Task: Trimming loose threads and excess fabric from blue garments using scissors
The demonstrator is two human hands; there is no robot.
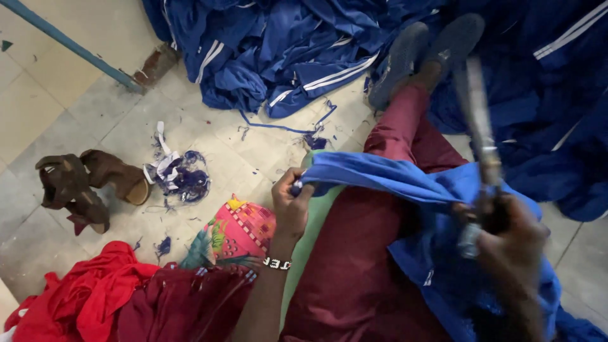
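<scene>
On the lap, over maroon trousers (354,266): one blue garment (437,209), spread from centre toward 4 o'clock. Left hand (291,202), fingers closed together, pinching the garment's folded edge at centre frame; beaded bracelet (277,263) on that wrist, letters not copied. Right hand (510,244) at 3 o'clock, blurred, fist clamped around metal scissors (481,139), blades pointing toward 1 o'clock above the cloth.

No packages or signs visible. One small white tab (429,277), possibly a label, on the blue cloth at 5 o'clock; too small to confirm.

Counts: two dark shoes (424,54) on the feet at 1 o'clock; two brown sandals (85,183) on the tiled floor (240,158) at 9 o'clock; one clump of blue-and-white trimmings (178,174) just beside the sandals; one large heap of blue garments with white stripes (285,50) from 12 to 3 o'clock; one red cloth pile (88,297) at 7 o'clock; one pink patterned fabric (237,231) near the left wrist.
</scene>
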